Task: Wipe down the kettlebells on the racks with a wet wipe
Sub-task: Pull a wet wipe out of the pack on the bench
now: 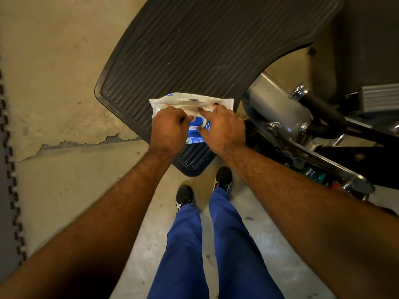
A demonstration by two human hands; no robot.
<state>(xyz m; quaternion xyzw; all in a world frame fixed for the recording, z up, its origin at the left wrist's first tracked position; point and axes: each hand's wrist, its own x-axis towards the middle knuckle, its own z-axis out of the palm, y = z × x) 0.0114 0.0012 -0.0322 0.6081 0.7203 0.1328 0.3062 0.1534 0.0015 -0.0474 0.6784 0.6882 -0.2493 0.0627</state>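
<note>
Head view: our left hand [170, 126] and right hand [222, 128] pinch the wipes pack [192, 102]; a hard tug may drag out several wipes.

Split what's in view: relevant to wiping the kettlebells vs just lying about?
Job:
- wet wipe pack
- left hand, gripping the pack
- right hand, fingers at its opening

Lying about:
- ribbed rubber mat
- chrome machine frame
- foam floor tiles

No kettlebells in view.

Your left hand [170, 126] and right hand [223, 128] both grip the wet-wipe pack [190, 104] over the ribbed black mat [205, 50]; chrome machine parts [280, 111] sit at right.
</note>
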